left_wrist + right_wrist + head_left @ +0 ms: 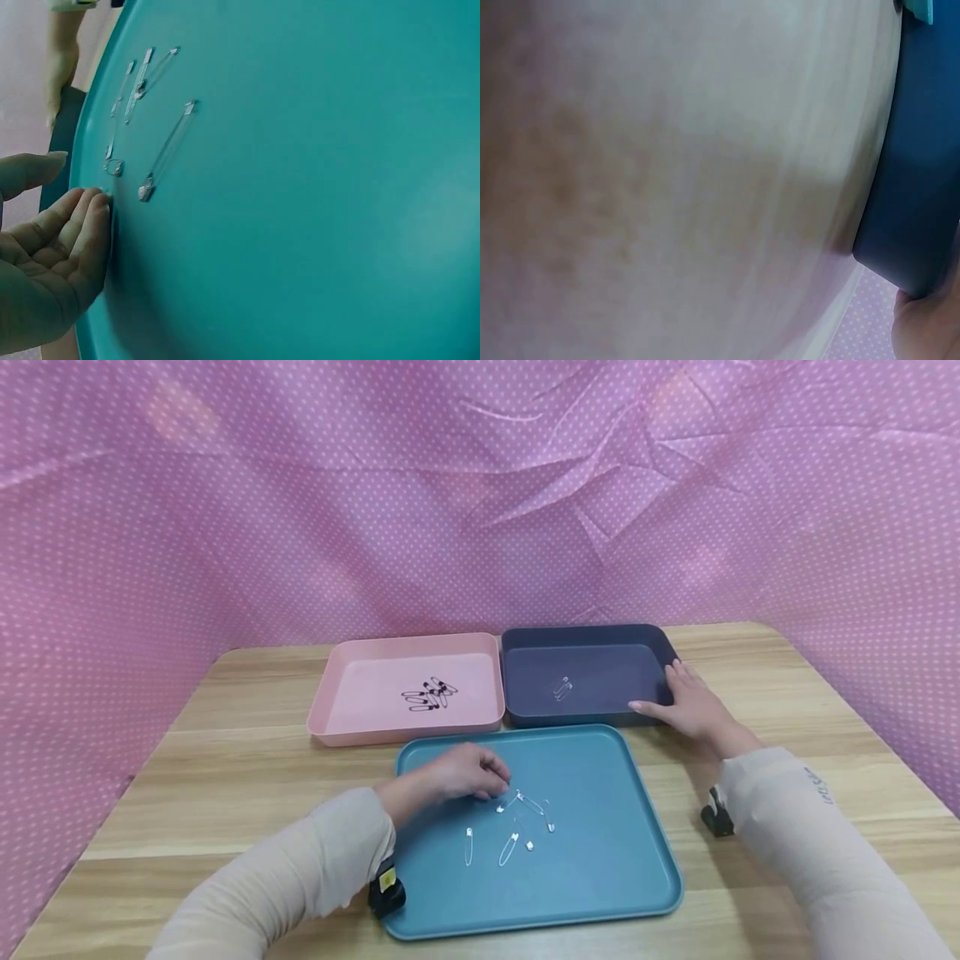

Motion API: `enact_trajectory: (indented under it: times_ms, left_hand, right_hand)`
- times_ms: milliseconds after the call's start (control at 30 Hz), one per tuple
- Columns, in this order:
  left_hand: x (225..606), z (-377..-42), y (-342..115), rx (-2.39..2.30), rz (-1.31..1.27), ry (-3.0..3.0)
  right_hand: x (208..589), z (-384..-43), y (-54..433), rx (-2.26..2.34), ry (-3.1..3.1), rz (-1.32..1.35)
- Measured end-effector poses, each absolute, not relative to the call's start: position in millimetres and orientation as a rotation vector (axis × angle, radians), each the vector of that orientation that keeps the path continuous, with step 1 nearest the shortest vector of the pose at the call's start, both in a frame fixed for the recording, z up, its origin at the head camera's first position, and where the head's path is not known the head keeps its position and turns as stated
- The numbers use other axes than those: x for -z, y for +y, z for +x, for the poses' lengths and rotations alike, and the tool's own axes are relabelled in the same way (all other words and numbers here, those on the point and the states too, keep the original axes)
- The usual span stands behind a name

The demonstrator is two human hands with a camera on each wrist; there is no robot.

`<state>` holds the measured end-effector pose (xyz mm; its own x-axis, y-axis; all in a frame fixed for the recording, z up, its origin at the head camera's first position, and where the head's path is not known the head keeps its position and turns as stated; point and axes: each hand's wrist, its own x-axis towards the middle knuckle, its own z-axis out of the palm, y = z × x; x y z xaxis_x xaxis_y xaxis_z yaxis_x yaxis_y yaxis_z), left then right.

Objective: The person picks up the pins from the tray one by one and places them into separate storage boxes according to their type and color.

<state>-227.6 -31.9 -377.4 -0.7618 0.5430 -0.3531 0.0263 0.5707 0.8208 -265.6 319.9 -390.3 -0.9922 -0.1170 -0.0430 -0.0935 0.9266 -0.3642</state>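
Several silver safety pins (531, 804) lie scattered on the teal tray (600, 868). Just left of them, low over the tray, is my left hand (474, 770). In the left wrist view its fingertips (97, 199) come down beside the nearest pin, the thumb stands apart from them, and nothing shows in between. My right hand (693, 706) rests at the front right corner of the navy tray (615, 672), thumb at the front rim and fingers spread along the right wall. A few silver safety pins (562, 688) lie inside that tray.
A pink tray (367, 693) stands left of the navy one, holding several black safety pins (429, 695). Both stand behind the teal tray on a wooden table (825, 718). Pink dotted cloth (450, 527) hangs behind and at both sides.
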Motion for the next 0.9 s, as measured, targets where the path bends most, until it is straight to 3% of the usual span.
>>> enact_trajectory:
  times_ms: [500, 900]
  left_hand:
    - [385.0, -211.7, -18.6, -0.886, 0.525, 2.538]
    - [387.6, -216.4, -24.0, -1.004, 0.532, 2.469]
  right_hand:
    - [390.3, -266.2, 320.6, 0.580, 3.016, -0.161]
    - [391.7, -267.6, 320.1, 0.566, 3.025, -0.171]
